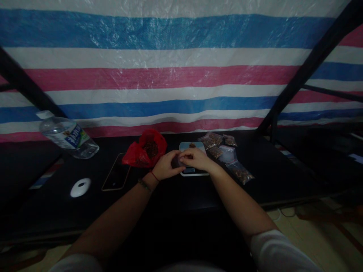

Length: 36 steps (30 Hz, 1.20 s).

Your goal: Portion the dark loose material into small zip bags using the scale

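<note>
Left hand [166, 166]: over the near half of the scale, fingers curled inward and closed on a small greyish item [178, 161]; thin red cord [154, 176] and dark beaded band [144, 184] at the wrist.

Right hand [196, 158]: touching the left hand, fingertips bent down and pinching the same small greyish item from the other side. Item held between both hands just above the scale; nature not discernible in the dim light.

Small flat digital scale with pale blue-grey platform [185, 146]: on the table directly under the hands, display edge towards the person. Small heap of brown bits [192, 145] on the far part of the platform, beyond the fingers.

Crumpled red plastic bag with dark brown contents [146, 151]: open, just left of the scale, near the left hand.

Small clear zip bags of brown pieces [215, 145]: clustered right of the scale; one more clear filled bag [240, 173] lying apart, nearer the right forearm.

Dark smartphone, face up [116, 176]: left of the red bag.

White round disc-shaped object [80, 187]: left of the phone.

Clear plastic water bottle with blue label [68, 136]: on its side at far left.

Black table [283, 170]: bearing all of the above.

Blue, white and pink striped woven tarpaulin [170, 75]: hung behind the table.
</note>
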### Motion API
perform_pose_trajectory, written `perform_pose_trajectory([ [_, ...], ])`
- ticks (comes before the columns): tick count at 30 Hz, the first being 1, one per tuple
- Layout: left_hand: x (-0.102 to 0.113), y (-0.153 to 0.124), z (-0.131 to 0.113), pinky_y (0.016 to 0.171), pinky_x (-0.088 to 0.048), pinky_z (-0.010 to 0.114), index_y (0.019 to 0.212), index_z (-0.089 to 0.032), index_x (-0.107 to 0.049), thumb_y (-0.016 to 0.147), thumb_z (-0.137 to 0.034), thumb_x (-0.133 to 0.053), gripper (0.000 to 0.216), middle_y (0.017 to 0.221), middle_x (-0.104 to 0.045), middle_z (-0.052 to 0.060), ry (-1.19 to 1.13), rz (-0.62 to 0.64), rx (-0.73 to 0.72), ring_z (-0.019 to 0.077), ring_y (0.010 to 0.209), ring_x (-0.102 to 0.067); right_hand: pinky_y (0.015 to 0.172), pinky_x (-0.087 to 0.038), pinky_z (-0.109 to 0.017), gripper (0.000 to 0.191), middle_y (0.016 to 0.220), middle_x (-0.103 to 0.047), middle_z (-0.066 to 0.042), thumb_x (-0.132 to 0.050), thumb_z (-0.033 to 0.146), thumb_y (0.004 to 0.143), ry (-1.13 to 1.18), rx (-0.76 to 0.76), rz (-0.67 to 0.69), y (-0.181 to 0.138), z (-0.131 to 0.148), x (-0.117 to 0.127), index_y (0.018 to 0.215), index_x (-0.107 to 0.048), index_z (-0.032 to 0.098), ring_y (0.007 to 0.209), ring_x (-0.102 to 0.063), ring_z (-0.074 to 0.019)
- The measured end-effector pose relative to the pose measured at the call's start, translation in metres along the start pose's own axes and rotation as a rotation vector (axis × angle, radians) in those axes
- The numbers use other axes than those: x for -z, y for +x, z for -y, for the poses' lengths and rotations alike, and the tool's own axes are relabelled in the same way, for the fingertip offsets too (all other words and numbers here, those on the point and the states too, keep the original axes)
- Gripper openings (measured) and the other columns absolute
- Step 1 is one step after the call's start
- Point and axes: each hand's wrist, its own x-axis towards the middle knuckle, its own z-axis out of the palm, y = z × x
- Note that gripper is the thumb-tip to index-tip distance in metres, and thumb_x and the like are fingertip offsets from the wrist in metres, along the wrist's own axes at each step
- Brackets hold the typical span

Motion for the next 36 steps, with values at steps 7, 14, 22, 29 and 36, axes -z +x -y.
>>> perform_pose_trajectory([
  [7, -0.003, 0.002, -0.003, 0.084, -0.050, 0.038, 0.114, -0.016, -0.053, 0.071, -0.047, -0.073, 0.057, 0.108, -0.063, 0.011, -0.015, -0.006, 0.039, 0.0256, 0.097, -0.062, 0.069, -0.047, -0.027, 0.020, 0.081, -0.072, -0.003, -0.056, 0.026, 0.084, 0.050, 0.017, -0.086, 0.002, -0.007, -0.007, 0.086, -0.074, 0.018, 0.075, -0.064, -0.0165],
  [14, -0.007, 0.001, 0.001, 0.080, -0.049, 0.036, 0.114, -0.017, -0.052, 0.077, -0.037, -0.067, 0.045, 0.103, -0.063, 0.008, -0.089, -0.040, 0.147, 0.0226, 0.091, -0.063, 0.069, -0.047, -0.028, 0.019, 0.076, -0.069, -0.002, -0.056, 0.026, 0.085, -0.051, 0.059, -0.238, 0.002, -0.009, -0.001, 0.082, -0.073, 0.019, 0.073, -0.063, -0.0156],
  [22, -0.017, 0.005, 0.018, 0.076, -0.045, 0.029, 0.107, -0.018, -0.052, 0.069, -0.027, -0.066, 0.042, 0.088, -0.059, 0.000, -0.637, -0.258, 0.419, 0.0156, 0.081, -0.058, 0.082, -0.050, -0.036, 0.037, 0.104, -0.065, -0.008, -0.067, 0.038, 0.078, -0.189, 0.015, -0.677, -0.001, -0.038, 0.034, 0.110, -0.063, 0.022, 0.099, -0.060, -0.0226],
  [29, -0.023, 0.005, 0.019, 0.075, -0.042, 0.027, 0.104, -0.019, -0.055, 0.070, -0.038, -0.070, 0.041, 0.086, -0.057, 0.000, -0.906, -0.281, 0.454, 0.0141, 0.079, -0.054, 0.102, -0.040, -0.047, 0.057, 0.122, -0.062, -0.013, -0.076, 0.035, 0.066, -0.359, -0.113, -0.486, -0.001, -0.060, 0.031, 0.118, -0.060, 0.017, 0.115, -0.056, -0.0287],
  [36, -0.017, 0.005, 0.018, 0.076, -0.045, 0.027, 0.102, -0.019, -0.053, 0.070, -0.041, -0.071, 0.043, 0.090, -0.059, 0.001, -0.822, -0.272, 0.454, 0.0143, 0.082, -0.057, 0.096, -0.044, -0.045, 0.032, 0.103, -0.068, -0.010, -0.075, 0.033, 0.068, -0.376, -0.115, -0.428, 0.000, -0.077, 0.029, 0.095, -0.069, 0.018, 0.102, -0.061, -0.0258],
])
